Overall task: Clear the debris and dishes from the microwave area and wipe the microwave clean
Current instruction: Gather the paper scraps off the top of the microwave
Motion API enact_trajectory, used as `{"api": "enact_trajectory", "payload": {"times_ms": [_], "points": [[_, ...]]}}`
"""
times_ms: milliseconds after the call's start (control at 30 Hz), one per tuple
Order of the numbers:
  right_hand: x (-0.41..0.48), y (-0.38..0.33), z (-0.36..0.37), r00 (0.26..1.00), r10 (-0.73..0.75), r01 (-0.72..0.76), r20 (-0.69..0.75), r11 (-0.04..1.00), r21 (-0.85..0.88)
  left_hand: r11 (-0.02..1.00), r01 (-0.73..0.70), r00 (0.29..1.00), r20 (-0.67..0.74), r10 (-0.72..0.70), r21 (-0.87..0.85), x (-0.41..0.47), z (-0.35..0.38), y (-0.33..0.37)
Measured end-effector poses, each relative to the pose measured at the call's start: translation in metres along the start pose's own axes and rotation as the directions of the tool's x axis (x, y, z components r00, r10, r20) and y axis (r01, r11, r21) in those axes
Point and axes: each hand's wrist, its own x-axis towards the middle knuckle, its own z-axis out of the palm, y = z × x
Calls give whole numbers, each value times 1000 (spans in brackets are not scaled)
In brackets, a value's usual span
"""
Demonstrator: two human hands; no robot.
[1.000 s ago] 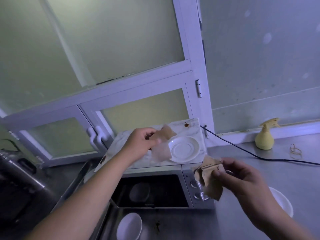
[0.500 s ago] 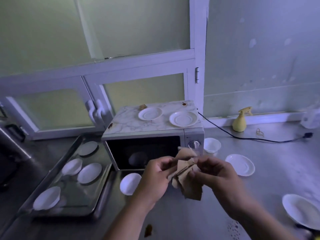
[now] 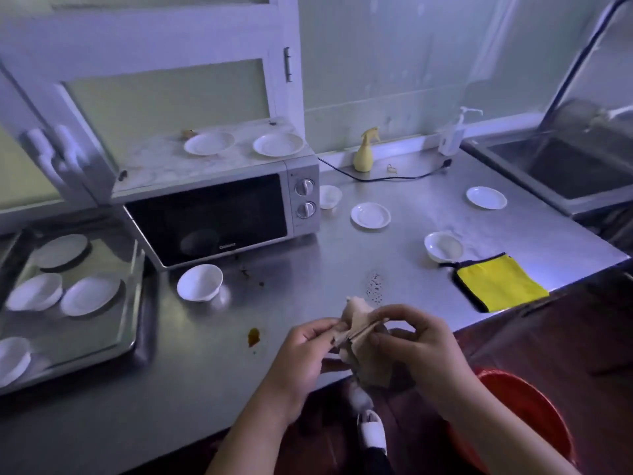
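Crumpled brown paper scraps (image 3: 359, 332) are bunched between both hands at the counter's front edge. My left hand (image 3: 305, 354) pinches them from the left and my right hand (image 3: 416, 347) grips them from the right. The silver microwave (image 3: 219, 214) stands at the back left with its door closed. On its marble-patterned top lie two white saucers (image 3: 209, 143) (image 3: 278, 144) and a small brown scrap (image 3: 188, 133). A yellow cloth (image 3: 498, 282) lies at the counter's right front.
White bowls (image 3: 199, 282) (image 3: 443, 246), a cup (image 3: 330, 196) and saucers (image 3: 370, 215) (image 3: 486, 197) dot the steel counter. A tray (image 3: 133, 303) of dishes sits left. Brown stain (image 3: 253, 337) and crumbs (image 3: 375, 286) mark the counter. A red bucket (image 3: 527, 416) stands on the floor below right, a yellow spray bottle (image 3: 364, 154) at the back.
Both hands came back from the microwave top to the counter's front edge and joined their paper scraps into one bunch. The view pulled back and tilted down.
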Motion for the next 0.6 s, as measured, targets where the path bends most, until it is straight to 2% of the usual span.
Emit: {"api": "enact_trajectory", "payload": {"times_ms": [100,167,267,367,500,600], "points": [[-31,11,-28,995,-24,25,-101,1000,10,986,91,989,126,-74,-139,-1,24,-15],[-46,19,-47,982,-40,45,-187,999,25,982,96,978,197,-63,-163,2,39,-21],[-63,27,-78,971,-16,63,-238,979,192,997,24,980,196,-38,74,9,62,-34],[-76,27,-111,969,-35,109,-246,949,295,940,-12,966,245,-76,340,17,87,-48],[-80,33,-159,934,-53,114,-353,981,155,908,-42,884,439,-160,417,28,139,-54],[-85,39,-208,916,5,70,-401,983,172,910,-11,825,518,-225,414,42,186,-58]]}}
